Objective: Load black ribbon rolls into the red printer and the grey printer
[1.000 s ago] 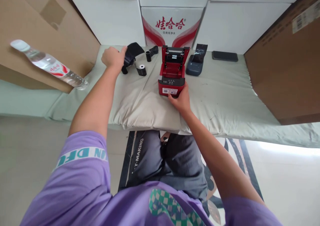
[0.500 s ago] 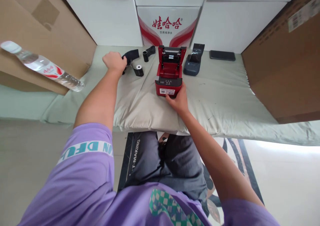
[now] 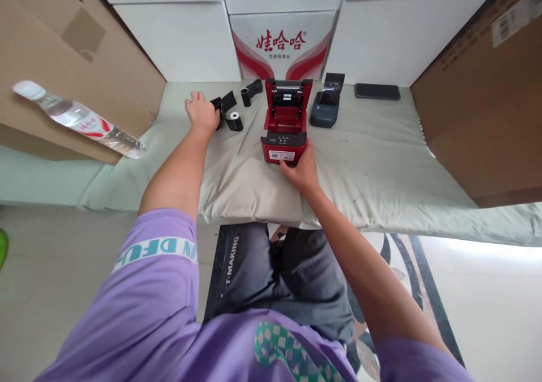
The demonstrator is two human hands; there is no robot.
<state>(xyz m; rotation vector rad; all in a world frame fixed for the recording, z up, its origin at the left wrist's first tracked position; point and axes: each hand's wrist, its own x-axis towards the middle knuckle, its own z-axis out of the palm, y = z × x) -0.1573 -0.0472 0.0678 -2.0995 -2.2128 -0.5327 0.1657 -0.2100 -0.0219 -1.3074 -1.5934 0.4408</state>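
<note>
On the cloth-covered surface stands a red label printer [image 3: 284, 123] with its lid raised, showing rollers inside. My right hand [image 3: 305, 170] grips its front right corner, thumb at the front below a white sticker. At the left, my left hand [image 3: 202, 114] pinches a dark piece of black ribbon [image 3: 228, 101], some of it hidden by the fingers; its other fingers point away. Beside it a roll with a white core [image 3: 235, 121] stands upright, wound with black film. Behind these is a small black spool [image 3: 246, 96] with crumpled black film [image 3: 254, 87].
Right of the printer sits a dark blue handheld device [image 3: 325, 114] with black film on it, then a black phone [image 3: 376, 92]. Cardboard boxes [image 3: 486, 117] flank both sides. A water bottle [image 3: 91, 123] leans at left. White cartons [image 3: 284, 43] line the back.
My left hand has shifted right, and its fingers have uncurled somewhat. The black ribbon strip it holds has drawn closer to the white-cored roll. My right hand stays on the printer.
</note>
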